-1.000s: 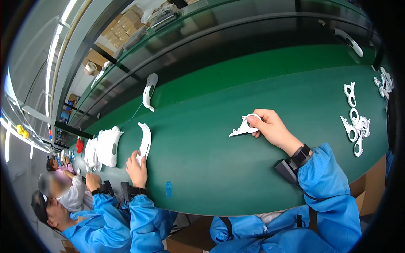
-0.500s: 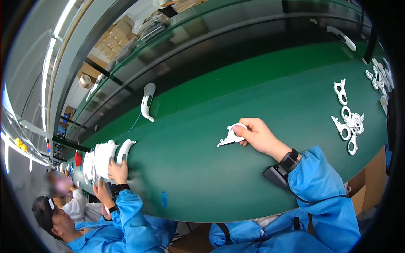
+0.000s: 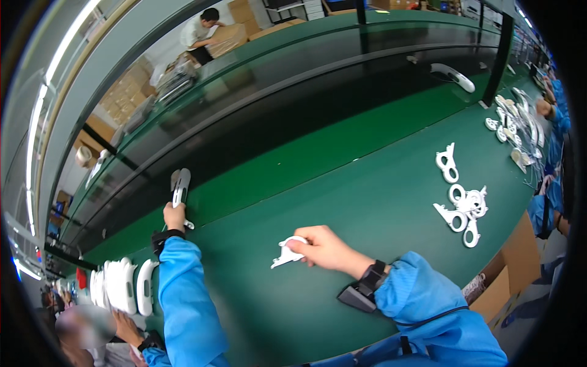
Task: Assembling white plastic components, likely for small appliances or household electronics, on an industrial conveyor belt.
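Observation:
My right hand [image 3: 321, 244] is closed on a white plastic ring bracket [image 3: 286, 254], held a little above the green table; its pointed arm sticks out to the left and the fingers cover part of the ring. At the far left my left arm is stretched out. My left hand [image 3: 175, 215] is closed around the lower part of a white curved housing [image 3: 181, 185] with a long slot. The lower tip of that housing shows past the hand; the fingertips are mostly hidden.
Several white ring brackets [image 3: 468, 205] lie at the right. Beyond them is a heap of white parts with cables [image 3: 520, 125]. Several white curved shells [image 3: 120, 287] stand in a row at the left, with a co-worker's hand [image 3: 125, 329] beside them. Another curved housing [image 3: 454, 76] lies far right.
My left arm has come into view and reached the curved housing. The view has turned right and up. My right hand still holds the ring bracket. The co-worker's hands have shifted near the shells.

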Motion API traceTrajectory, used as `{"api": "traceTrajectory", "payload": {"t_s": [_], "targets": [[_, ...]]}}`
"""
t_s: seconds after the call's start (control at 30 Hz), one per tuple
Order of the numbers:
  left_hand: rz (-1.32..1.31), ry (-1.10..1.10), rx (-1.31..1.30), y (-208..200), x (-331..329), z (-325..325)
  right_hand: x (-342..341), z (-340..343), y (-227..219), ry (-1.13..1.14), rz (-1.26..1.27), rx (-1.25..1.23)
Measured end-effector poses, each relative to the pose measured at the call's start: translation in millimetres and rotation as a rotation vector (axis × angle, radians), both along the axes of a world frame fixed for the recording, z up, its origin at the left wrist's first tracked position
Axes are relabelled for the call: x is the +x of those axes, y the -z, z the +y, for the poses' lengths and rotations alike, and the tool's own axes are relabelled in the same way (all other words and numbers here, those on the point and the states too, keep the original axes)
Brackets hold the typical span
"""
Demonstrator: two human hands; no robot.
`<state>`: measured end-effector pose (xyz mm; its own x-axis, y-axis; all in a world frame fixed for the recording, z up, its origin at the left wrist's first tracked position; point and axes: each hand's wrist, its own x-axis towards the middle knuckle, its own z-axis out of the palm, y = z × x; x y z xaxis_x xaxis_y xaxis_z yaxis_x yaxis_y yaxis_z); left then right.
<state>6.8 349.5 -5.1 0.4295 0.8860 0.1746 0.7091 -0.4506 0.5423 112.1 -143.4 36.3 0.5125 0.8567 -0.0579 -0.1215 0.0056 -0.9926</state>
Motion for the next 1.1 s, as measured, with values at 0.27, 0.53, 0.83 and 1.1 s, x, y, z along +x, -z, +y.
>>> {"api": "traceTrajectory", "payload": {"t_s": [0.27,0.53,0.83,1.1], "targets": [[-0.171,0.564,0.407,-74,6,-197,6,-2,5,0.165,-0.316,0.132],[-0.127,0.771,0.17,-66,-29,-349,44,-11,2,0.399,0.129,0.343],[-0.249,0.82,0.274,-59,-37,-353,50,-40,-1,-0.086,-0.017,-0.108],[-0.203,0.825,0.262,-60,-42,-349,46,-35,-7,-0.055,-0.06,-0.089]]}}
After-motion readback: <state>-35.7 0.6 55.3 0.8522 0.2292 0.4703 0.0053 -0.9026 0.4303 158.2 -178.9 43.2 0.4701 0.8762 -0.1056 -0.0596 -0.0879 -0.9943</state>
